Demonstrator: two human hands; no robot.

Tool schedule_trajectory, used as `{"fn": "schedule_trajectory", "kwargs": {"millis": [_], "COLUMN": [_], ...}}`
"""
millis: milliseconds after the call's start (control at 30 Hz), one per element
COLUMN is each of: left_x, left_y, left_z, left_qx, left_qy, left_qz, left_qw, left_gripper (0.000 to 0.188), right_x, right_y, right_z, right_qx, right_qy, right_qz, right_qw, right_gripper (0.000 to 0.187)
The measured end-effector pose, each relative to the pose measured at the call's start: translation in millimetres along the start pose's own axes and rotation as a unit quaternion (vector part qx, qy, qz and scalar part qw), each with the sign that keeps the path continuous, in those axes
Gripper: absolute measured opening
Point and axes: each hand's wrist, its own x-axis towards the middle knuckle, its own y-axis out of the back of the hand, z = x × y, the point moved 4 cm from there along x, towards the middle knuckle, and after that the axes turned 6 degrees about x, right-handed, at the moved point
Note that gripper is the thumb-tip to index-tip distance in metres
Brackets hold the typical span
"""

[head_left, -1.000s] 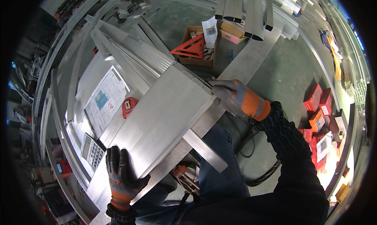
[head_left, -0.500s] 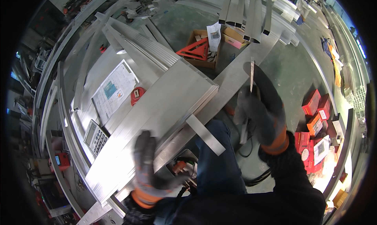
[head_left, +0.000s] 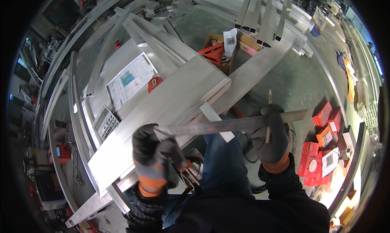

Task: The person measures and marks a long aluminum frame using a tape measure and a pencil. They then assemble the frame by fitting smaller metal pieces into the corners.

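Observation:
A long steel ruler (head_left: 211, 127) stretches between my two dark gloved hands, above my knee. My left hand (head_left: 151, 149) is closed on its left end. My right hand (head_left: 273, 141) grips it near the other end, and a pencil (head_left: 270, 95) also sticks up out of that hand. Behind the ruler, a short flat metal strip (head_left: 209, 112) juts out from the edge of a stack of wide silver panels (head_left: 162, 107). The ruler covers part of this strip.
On the bench lie a calculator (head_left: 106, 123), a printed drawing sheet (head_left: 132, 80) and a red tape measure (head_left: 154, 84). Beyond stands a cardboard box with a red triangular frame (head_left: 213, 53). Long metal profiles (head_left: 264, 25) lie at the back; red boxes (head_left: 309, 155) sit at right.
My left hand has risen and taken hold of the ruler's end. The ruler now lies crosswise between both hands. My right hand has come lower, and the view has shifted slightly.

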Motion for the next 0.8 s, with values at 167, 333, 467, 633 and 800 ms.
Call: {"fn": "schedule_trajectory", "kwargs": {"millis": [167,333,467,633,800], "left_x": [57,119,167,197,209], "left_y": [36,59,42,29,18], "left_z": [3,-34,-53,-65,-84], "left_qx": [0.106,0.255,0.315,0.388,0.387], "left_qy": [-0.016,-0.040,-0.036,0.001,-0.037], "left_qz": [-0.016,-0.051,-0.097,-0.143,-0.165], "left_qw": [0.994,0.965,0.943,0.910,0.906], "left_gripper": [0.033,0.031,0.037,0.042,0.033], "right_x": [-24,-34,-36,-26,-13], "right_y": [-5,-14,-21,-31,-21], "right_z": [35,52,58,67,77], "right_qx": [0.129,0.243,0.179,0.214,0.186], "right_qy": [-0.138,-0.251,-0.261,-0.284,-0.249], "right_qz": [0.046,0.067,0.052,0.079,-0.002], "right_qw": [0.981,0.935,0.947,0.931,0.950], "right_gripper": [0.033,0.031,0.032,0.033,0.033]}}
